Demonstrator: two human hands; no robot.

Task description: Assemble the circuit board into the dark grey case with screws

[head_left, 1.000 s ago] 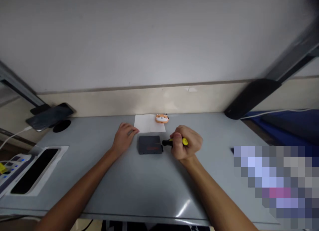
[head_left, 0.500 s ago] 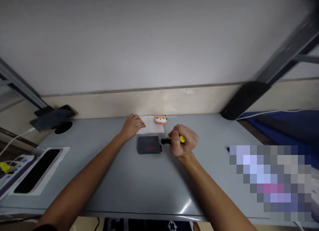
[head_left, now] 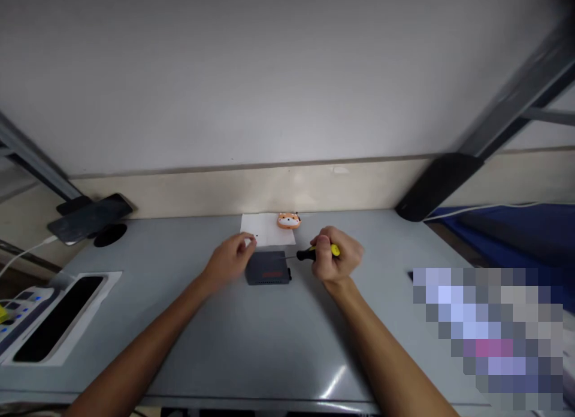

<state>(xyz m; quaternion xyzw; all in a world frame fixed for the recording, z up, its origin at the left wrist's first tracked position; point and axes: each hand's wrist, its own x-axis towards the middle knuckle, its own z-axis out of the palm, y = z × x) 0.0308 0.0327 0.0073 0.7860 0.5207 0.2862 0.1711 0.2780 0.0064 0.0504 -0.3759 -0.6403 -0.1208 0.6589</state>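
Note:
My right hand (head_left: 338,255) is wrapped around a screwdriver (head_left: 307,254) with a black and yellow handle. Its thin shaft points left, and the tip shows over the top of a dark grey flat box (head_left: 268,267); I cannot tell whether it touches. The box has reddish lettering and a row of small slots on its near side. My left hand (head_left: 228,260) is just left of the box, thumb and forefinger curved with a small gap, nothing visible in them. Beyond the fingertips lies a white paper sheet (head_left: 268,232) with a tiny dark speck (head_left: 257,235) on it.
An orange animal-faced case (head_left: 288,220) rests on the paper's right part. At left are a phone on a stand (head_left: 90,218), another phone (head_left: 60,318) on white paper and a power strip (head_left: 24,315). A black cylinder (head_left: 438,186) stands at right, near a blurred-out patch (head_left: 489,333).
My left hand has drawn back from the paper toward me, uncovering the dark speck. The screwdriver stays in my right hand, its shaft now visible over the box. The view has shifted slightly.

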